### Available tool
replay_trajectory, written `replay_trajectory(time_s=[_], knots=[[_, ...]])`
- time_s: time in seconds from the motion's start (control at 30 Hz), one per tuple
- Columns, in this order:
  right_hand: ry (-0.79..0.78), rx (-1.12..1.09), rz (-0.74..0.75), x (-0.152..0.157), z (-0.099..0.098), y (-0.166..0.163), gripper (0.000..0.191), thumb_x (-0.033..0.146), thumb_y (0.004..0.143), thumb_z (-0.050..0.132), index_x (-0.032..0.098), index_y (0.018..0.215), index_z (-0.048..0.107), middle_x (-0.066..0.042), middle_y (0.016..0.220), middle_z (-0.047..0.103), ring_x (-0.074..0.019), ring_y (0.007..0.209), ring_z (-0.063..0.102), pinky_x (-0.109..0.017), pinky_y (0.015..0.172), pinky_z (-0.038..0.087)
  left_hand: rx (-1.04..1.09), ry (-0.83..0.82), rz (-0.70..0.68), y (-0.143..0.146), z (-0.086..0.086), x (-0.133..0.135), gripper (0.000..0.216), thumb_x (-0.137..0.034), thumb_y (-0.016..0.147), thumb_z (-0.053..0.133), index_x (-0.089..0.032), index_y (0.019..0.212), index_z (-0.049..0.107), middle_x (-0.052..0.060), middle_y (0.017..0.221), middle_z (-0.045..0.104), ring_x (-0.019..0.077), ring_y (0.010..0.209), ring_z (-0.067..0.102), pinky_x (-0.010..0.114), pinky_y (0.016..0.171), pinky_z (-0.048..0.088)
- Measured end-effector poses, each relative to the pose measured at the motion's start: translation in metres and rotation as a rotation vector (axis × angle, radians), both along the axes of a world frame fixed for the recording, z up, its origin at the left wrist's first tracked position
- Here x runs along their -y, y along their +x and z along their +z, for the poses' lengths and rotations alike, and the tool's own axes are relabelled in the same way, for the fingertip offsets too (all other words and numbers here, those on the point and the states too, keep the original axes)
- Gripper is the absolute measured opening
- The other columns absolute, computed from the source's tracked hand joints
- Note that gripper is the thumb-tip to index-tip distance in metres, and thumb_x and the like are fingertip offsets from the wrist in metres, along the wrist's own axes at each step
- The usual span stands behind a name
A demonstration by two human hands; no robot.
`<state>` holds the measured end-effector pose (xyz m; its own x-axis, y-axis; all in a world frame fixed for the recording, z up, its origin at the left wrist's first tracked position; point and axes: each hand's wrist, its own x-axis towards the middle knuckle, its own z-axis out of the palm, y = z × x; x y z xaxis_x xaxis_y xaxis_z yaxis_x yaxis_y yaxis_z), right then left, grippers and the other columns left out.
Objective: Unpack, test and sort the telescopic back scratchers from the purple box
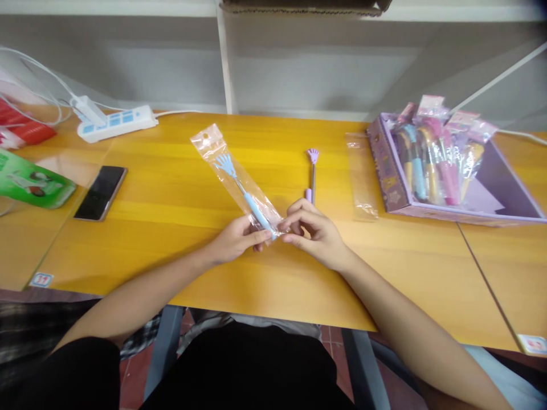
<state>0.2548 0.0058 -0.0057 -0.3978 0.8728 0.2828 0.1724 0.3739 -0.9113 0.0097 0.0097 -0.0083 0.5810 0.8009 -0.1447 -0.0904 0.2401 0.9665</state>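
Note:
A light-blue back scratcher (255, 208) with a hand-shaped head lies inside a clear plastic bag (208, 139), tilted with its head up and to the left. My left hand (235, 239) grips the handle end through the bag, thumb on top. At the bag's lower end, the fingertips of my right hand (318, 236) pinch the plastic edge. Just beyond my right hand, a purple back scratcher (313, 156) rests on the table, its lower handle partly hidden by the fingers. Farther right, a flat clear bag (363, 196) lies on the table.
A purple box (393, 182) with several bagged brush-like items (447, 162) stands at the right. To the left are a phone (101, 192), a green package (36, 179) and a white power strip (119, 122) with cables. Shelf panels (299, 68) rise behind the table (179, 171).

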Motion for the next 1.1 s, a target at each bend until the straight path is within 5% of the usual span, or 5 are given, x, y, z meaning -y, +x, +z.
replay_trajectory(time_s=[0.27,0.5,0.63,0.83,1.1], knots=[[-0.049,0.002,0.007,-0.001,0.002,-0.001,0.024,0.045,0.106,0.070,0.023,0.096,0.070,-0.007,0.102,0.063,-0.0184,0.087,0.061,-0.033,0.075,0.052,0.014,0.041,-0.006,0.001,-0.005,-0.001,0.036,-0.050,0.096,0.077,-0.016,0.103,0.070,0.003,0.082,0.068,0.0138,0.067,0.062,0.029,0.064,0.052],[-0.289,-0.228,0.016,0.001,-0.008,-0.007,0.038,0.049,0.098,0.080,0.025,0.102,0.051,-0.001,0.096,0.065,-0.0128,0.076,0.062,-0.028,0.070,0.053,-0.069,0.087,-0.017,0.002,-0.005,0.002,0.031,-0.046,0.098,0.073,-0.016,0.109,0.072,0.004,0.082,0.070,0.0137,0.066,0.061,0.029,0.064,0.051],[-0.350,-0.227,0.056,0.000,-0.009,-0.007,0.039,0.049,0.096,0.082,0.023,0.113,0.060,0.001,0.087,0.064,-0.0124,0.073,0.062,-0.026,0.066,0.052,-0.097,0.127,-0.052,0.003,-0.003,0.005,0.030,-0.044,0.098,0.073,-0.016,0.109,0.072,0.006,0.086,0.072,0.0150,0.069,0.063,0.029,0.064,0.052],[-0.343,-0.156,0.068,0.003,-0.005,-0.006,0.032,0.049,0.098,0.079,0.020,0.097,0.066,-0.001,0.085,0.068,-0.0117,0.072,0.063,-0.026,0.066,0.053,-0.224,0.252,-0.105,0.001,-0.004,0.003,0.040,-0.053,0.105,0.064,-0.014,0.108,0.074,0.007,0.091,0.074,0.0160,0.075,0.067,0.030,0.070,0.054],[-0.455,-0.167,0.126,0.002,-0.002,-0.006,0.037,0.054,0.100,0.077,0.018,0.106,0.071,-0.003,0.082,0.074,-0.0120,0.067,0.065,-0.023,0.058,0.050,-0.352,0.414,-0.141,-0.002,0.000,0.002,0.035,-0.041,0.109,0.058,-0.015,0.096,0.078,0.005,0.083,0.077,0.0165,0.078,0.071,0.029,0.076,0.052]])
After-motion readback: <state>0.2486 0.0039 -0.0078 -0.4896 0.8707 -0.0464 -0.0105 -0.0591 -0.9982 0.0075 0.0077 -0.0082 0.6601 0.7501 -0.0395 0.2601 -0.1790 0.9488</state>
